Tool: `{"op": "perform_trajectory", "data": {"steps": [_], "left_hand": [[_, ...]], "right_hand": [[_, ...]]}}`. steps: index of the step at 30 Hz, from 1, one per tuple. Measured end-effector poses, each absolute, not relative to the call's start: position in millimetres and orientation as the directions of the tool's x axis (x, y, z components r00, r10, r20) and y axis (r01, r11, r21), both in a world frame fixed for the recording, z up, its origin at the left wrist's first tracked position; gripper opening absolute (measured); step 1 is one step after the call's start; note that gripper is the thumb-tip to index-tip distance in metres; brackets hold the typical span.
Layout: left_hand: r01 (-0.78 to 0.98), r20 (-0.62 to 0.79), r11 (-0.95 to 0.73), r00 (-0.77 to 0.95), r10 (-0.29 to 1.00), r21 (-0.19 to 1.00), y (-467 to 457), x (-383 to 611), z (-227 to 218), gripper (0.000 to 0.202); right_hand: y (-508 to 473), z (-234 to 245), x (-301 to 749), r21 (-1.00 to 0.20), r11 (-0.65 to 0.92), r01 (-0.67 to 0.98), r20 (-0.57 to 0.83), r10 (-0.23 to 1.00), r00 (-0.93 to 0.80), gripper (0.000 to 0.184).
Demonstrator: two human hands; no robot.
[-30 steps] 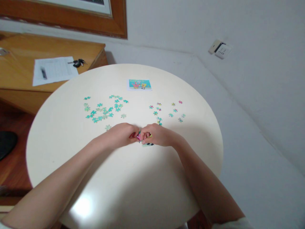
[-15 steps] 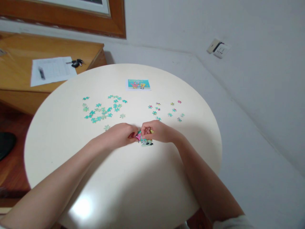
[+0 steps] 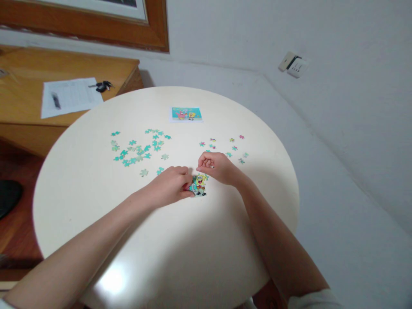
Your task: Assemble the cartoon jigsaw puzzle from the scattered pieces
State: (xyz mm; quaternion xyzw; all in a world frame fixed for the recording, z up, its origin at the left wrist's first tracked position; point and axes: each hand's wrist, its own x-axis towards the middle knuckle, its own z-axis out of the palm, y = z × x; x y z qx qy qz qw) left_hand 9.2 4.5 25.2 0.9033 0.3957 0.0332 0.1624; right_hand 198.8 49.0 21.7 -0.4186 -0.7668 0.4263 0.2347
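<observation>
A small joined patch of puzzle (image 3: 198,185) with a yellow cartoon figure lies on the round cream table (image 3: 180,249). My left hand (image 3: 172,185) rests on the table with fingers curled, its fingertips pinching the patch's left edge. My right hand (image 3: 216,166) sits just behind and right of the patch, fingers curled in a loose pinch; what it holds, if anything, I cannot make out. Several loose teal pieces (image 3: 137,150) lie to the left. Several mixed pink and teal pieces (image 3: 230,148) lie just beyond my right hand.
A small reference picture card (image 3: 186,114) lies at the table's far side. A wooden desk (image 3: 38,73) at the back left carries a sheet of paper (image 3: 71,96) and keys (image 3: 103,86). A white wall with a socket (image 3: 294,65) runs along the right.
My right hand has lifted off the joined patch and moved back and right toward the mixed pieces, uncovering the yellow figure. My left hand stays at the patch's left edge.
</observation>
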Motion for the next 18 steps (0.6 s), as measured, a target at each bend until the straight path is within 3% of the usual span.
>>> {"op": "perform_trajectory", "data": {"steps": [9,14,18], "left_hand": [[0.707,-0.052,-0.622,0.674,0.737,0.337,6.0,7.9,19.6,0.023],[0.669,-0.017,-0.566,0.653,0.757,0.482,5.7,7.0,22.4,0.021],[0.689,0.014,-0.473,0.558,0.829,0.549,8.1,1.6,31.6,0.024]], "right_hand": [[53.9,13.1,200.3,-0.827,0.326,0.457,0.085,0.878,-0.472,0.011],[58.3,7.8,200.6,-0.796,0.346,0.497,0.217,0.929,-0.300,0.009],[62.7,2.5,202.2,-0.783,0.309,0.539,0.227,0.950,-0.215,0.007]]}}
